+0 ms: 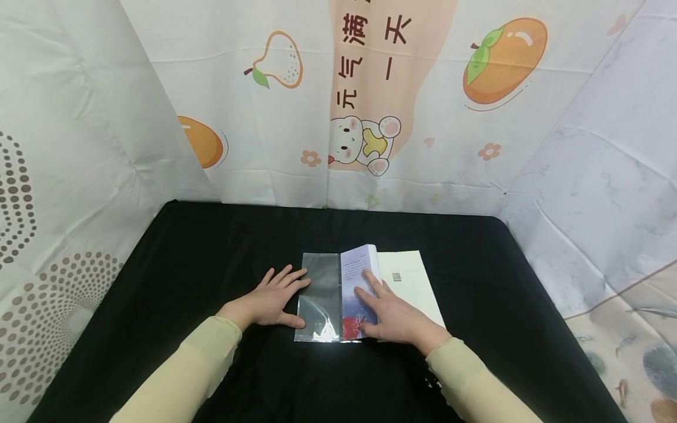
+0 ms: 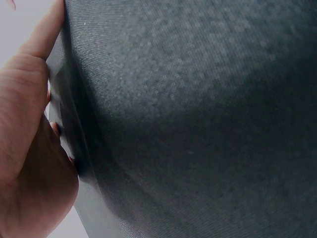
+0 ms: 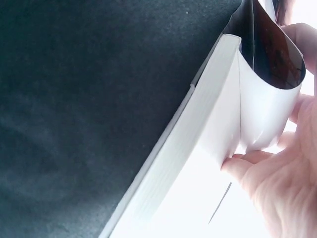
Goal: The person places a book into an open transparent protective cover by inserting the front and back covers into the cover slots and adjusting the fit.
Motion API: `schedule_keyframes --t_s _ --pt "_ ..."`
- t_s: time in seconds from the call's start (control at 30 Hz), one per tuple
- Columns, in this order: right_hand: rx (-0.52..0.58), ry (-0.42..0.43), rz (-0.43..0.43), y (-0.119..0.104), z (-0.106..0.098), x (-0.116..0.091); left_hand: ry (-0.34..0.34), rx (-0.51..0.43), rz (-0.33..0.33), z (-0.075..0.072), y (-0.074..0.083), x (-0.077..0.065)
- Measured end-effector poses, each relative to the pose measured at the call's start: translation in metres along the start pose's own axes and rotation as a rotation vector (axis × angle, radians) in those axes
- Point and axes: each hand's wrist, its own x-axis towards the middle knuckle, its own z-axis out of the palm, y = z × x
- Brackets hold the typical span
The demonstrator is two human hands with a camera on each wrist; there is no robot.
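An open book (image 1: 415, 279) lies on the black cloth, a pale page with a small QR code at its right. Its purple-blue printed flap (image 1: 353, 288), red at the bottom, bends over toward the left. Left of that flap spreads a clear plastic book cover (image 1: 319, 296) that reflects light near its lower edge. My left hand (image 1: 268, 302) rests with spread fingers, its fingertips at the plastic's left edge. With fingers spread, my right hand (image 1: 396, 317) presses on the printed flap. In the right wrist view the flap (image 3: 267, 111) curls in a loop beside the page block (image 3: 183, 148).
Black cloth (image 1: 222, 252) covers the table around the book. White curtains with fruit prints (image 1: 264, 129) stand behind its far edge, and more patterned cloth hangs at both sides. Pale yellow sleeves (image 1: 190, 364) cover both forearms.
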Motion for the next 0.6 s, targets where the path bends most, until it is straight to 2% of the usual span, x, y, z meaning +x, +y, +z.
schedule_keyframes --t_s 0.6 --pt "-0.038 -0.035 0.003 -0.0038 0.0005 0.0018 0.005 0.000 0.007 0.0015 -0.0013 0.0008"
